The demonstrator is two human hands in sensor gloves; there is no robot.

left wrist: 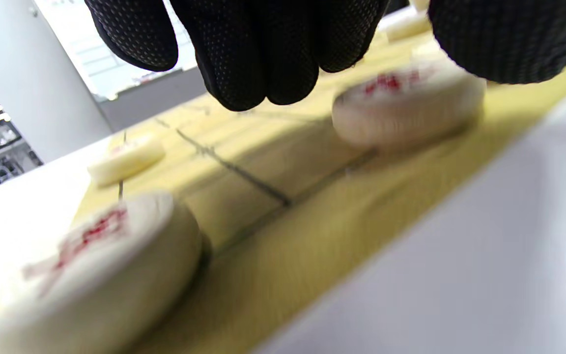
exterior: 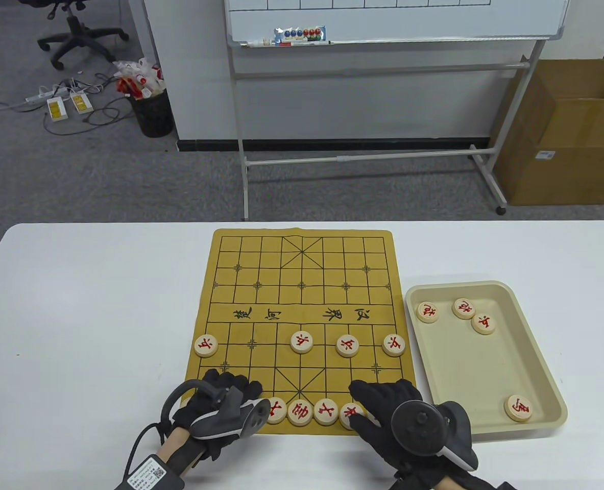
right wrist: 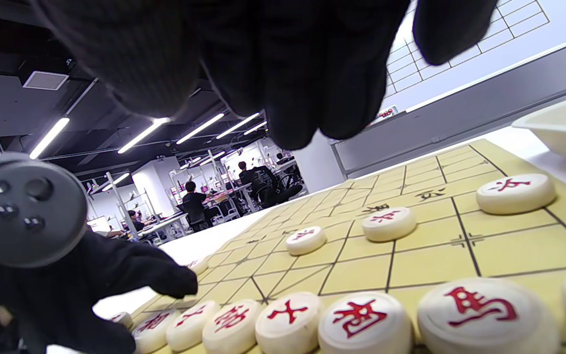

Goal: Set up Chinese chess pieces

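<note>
On a white table (exterior: pixel 92 286) in a grey-carpeted office, a tan cloth chessboard (exterior: pixel 302 286) carries four soldier discs (exterior: pixel 302 342) and a near-edge row, apparently partly hidden. Four discs lie in a beige tray (exterior: pixel 541 367). Left hand (exterior: pixel 220 403) and right hand (exterior: pixel 404 418) hover loosely uncurled, empty.

In the table view the right hand (exterior: pixel 383 408) covers part of one piece (exterior: pixel 352 412) on the near row of the board (exterior: pixel 302 286), and the row to the right of it is hidden. The left hand (exterior: pixel 220 403) and its tracker (exterior: pixel 230 421) hide the near left corner of the board. The left wrist view is blurred, so the red characters cannot be read. Both forearms are cut by the bottom edge.
</note>
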